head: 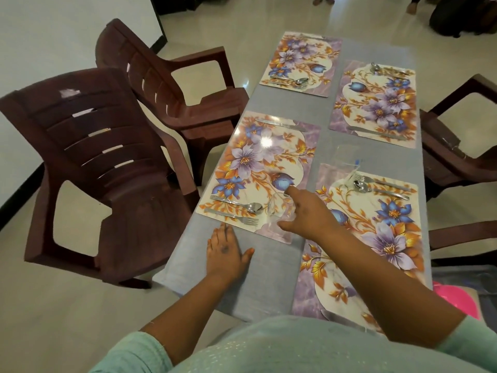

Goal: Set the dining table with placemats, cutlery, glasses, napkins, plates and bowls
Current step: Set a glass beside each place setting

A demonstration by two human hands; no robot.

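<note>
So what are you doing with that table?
A person is setting it. The right hand holds a clear glass at the corner of the near left placemat, beside its spoon and fork. The left hand rests flat on the table. Four placemats already carry cutlery.

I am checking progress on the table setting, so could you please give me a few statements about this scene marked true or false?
1. Four floral placemats lie on the table. True.
2. The left hand holds a fork. False: it rests flat on the table.
3. The right hand grips a clear glass on the near left placemat. True.
4. Plates are already set out. False: only cutlery and glasses show.
</note>
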